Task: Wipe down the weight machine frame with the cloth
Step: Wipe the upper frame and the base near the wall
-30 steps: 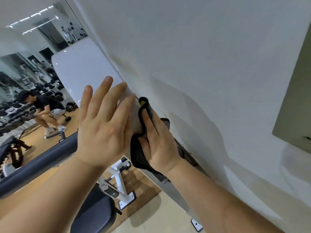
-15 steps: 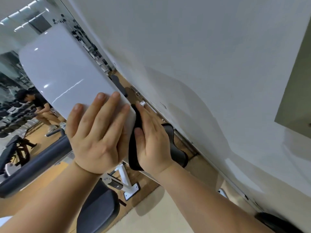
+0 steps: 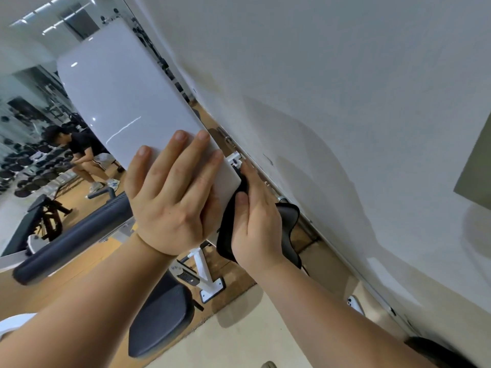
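Nearest the camera, two bare forearms reach up and forward over a black padded seat [image 3: 162, 312] that stands on the pale floor [image 3: 239, 338].

The left hand [image 3: 170, 203] lies flat on the glossy white panel of the weight machine frame [image 3: 127, 102], near that panel's lower corner. Its fingers are straight and spread, and it holds nothing.

Just beside it, the right hand [image 3: 256, 224] holds the black cloth [image 3: 227, 235] against the panel's right edge. The thumb presses into the front fold and the fingers run nearly straight up along the edge. The cloth wraps under the palm and hangs out on both sides of the hand. A small white fitting [image 3: 235, 158] sits just above the right fingertips.

Below the hands, a white metal foot of the frame [image 3: 206, 272] is bolted to the wooden floor. A long dark padded roller [image 3: 77, 232] runs off to the left.

A plain white wall [image 3: 345, 102] fills the right side. Far off on the left, a person in a black shirt [image 3: 82, 147] bends forward beside racks of dark dumbbells [image 3: 16, 168].

Compared with a second ago, the left hand stays flat on the panel with its fingers wider apart. The cloth no longer covers the right fingertips, which now reach bare past it. More of the panel's length shows above the hands.
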